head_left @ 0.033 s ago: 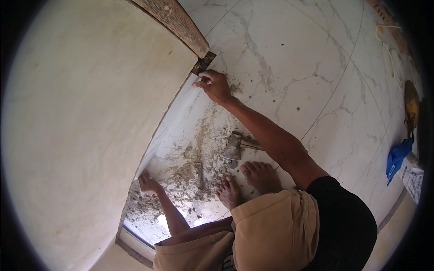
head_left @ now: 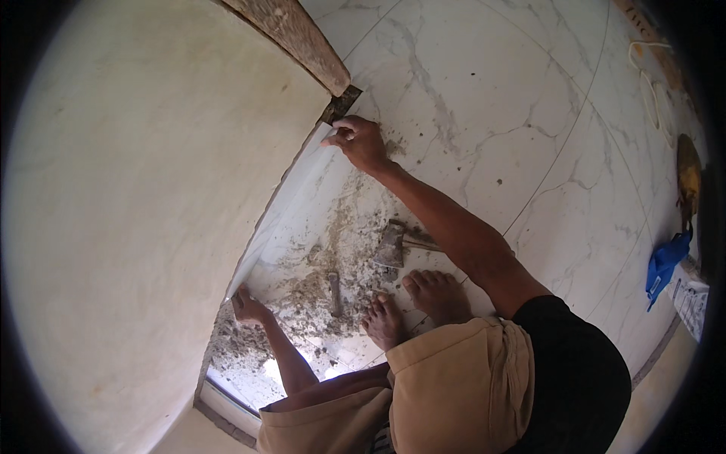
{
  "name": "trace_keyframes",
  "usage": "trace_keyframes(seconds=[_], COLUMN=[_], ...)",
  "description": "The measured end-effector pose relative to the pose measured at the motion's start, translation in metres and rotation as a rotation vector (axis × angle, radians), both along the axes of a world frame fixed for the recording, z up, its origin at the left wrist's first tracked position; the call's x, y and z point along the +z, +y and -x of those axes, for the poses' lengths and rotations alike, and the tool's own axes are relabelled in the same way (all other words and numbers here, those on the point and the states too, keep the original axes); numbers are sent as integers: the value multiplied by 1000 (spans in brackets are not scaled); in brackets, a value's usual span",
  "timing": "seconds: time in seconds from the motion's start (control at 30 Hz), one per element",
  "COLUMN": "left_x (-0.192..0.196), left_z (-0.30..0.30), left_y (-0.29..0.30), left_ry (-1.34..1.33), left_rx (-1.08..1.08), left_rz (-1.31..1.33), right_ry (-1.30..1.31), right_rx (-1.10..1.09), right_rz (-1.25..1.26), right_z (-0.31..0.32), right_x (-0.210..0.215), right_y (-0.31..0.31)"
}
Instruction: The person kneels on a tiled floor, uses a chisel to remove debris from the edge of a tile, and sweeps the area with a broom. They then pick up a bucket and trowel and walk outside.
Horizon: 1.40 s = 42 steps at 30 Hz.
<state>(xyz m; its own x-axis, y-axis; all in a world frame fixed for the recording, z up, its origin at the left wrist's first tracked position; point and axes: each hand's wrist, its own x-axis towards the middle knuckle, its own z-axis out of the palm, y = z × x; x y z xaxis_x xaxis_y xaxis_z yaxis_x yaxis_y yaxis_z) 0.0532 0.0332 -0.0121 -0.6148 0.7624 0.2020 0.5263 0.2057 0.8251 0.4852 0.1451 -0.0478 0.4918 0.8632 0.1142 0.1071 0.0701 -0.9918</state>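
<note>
A long, narrow white tile strip (head_left: 281,203) stands along the foot of the plastered wall, its glossy face toward me. My right hand (head_left: 358,145) pinches its far end between thumb and curled fingers, close to a dark gap (head_left: 342,104) below a wooden door post. At the near end my left hand (head_left: 249,309) is closed on the strip, with some fingertips hidden behind it. Between my arms, a hatchet (head_left: 390,245) rests on the dusty floor, part of its handle hidden by my right forearm. Nearer the left hand lies a flat metal chisel-like piece (head_left: 334,293).
Mortar crumbs (head_left: 299,299) cover the floor between the wall (head_left: 166,174) and my bare feet (head_left: 435,295). The worn wooden post (head_left: 299,38) rises at the far end. Off to the right lie a blue cloth item (head_left: 665,263) and a pale cord (head_left: 646,87).
</note>
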Motion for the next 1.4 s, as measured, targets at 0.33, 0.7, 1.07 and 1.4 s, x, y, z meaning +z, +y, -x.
trace_keyframes(seconds=[0.33, 0.7, 1.07, 1.4], left_x=[-9, -1, -8, -25], left_z=[-17, -42, -49, -35], left_y=[12, 19, 17, 16], left_ry=[79, -39, -69, 157], left_rx=[-29, -12, 30, 6], left_rz=[27, 6, -30, -9], right_ry=[82, 27, 76, -146], right_rx=[-20, -42, 38, 113], right_rz=[54, 22, -48, -30], right_z=[-29, -42, -48, -61], right_x=[3, 4, 4, -1], right_y=[4, 14, 16, 18])
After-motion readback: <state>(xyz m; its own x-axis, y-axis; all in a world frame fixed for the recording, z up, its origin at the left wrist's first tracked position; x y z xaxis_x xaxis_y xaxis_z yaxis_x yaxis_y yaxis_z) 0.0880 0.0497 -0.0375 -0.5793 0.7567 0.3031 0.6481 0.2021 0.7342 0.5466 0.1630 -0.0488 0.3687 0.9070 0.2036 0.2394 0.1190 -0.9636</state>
